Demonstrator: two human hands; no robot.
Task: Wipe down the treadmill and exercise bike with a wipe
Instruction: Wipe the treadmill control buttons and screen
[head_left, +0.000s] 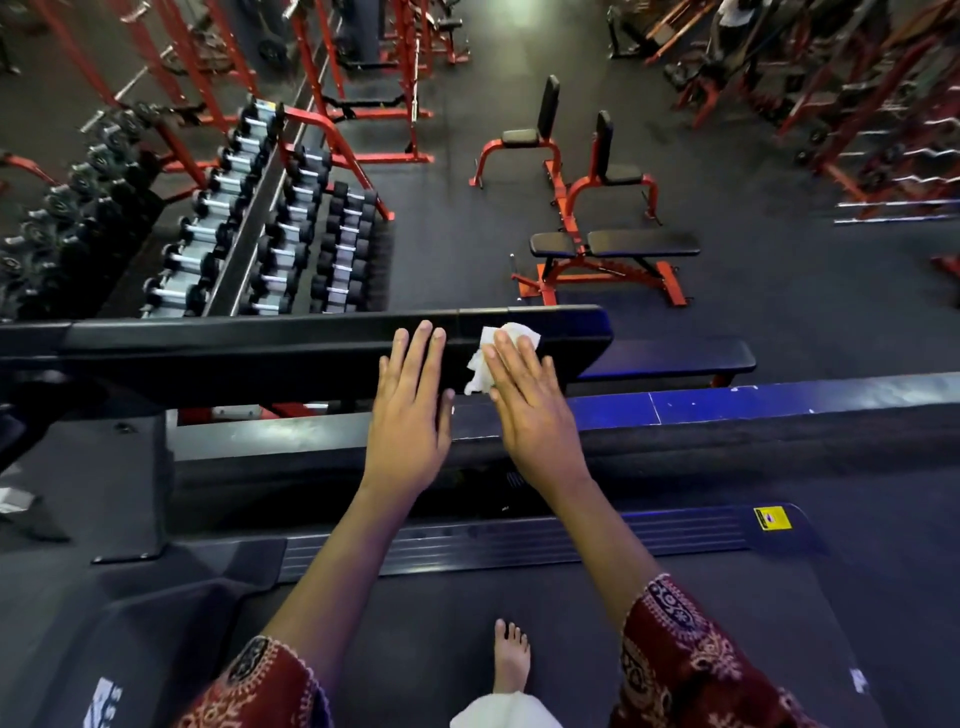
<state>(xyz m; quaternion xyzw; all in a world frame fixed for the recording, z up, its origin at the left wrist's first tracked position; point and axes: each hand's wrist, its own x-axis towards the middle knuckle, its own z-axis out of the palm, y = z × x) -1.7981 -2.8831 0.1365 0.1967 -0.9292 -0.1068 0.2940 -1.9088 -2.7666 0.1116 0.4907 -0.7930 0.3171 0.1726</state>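
A black treadmill handrail (260, 353) runs across the middle of the view. My right hand (530, 405) lies flat on it with straight fingers, pressing a crumpled white wipe (480, 364) against the rail near its right end. Just left of it, my left hand (413, 410) rests flat and open on the same rail, holding nothing. The treadmill's belt (701, 597) and ribbed side strip (571, 540) lie below my arms. No exercise bike is in view.
My bare foot (511, 657) stands on the belt. Beyond the rail are a dumbbell rack (270, 234) at left, red benches (608, 260) in the middle, and red racks (857, 104) at far right. Dark floor lies between them.
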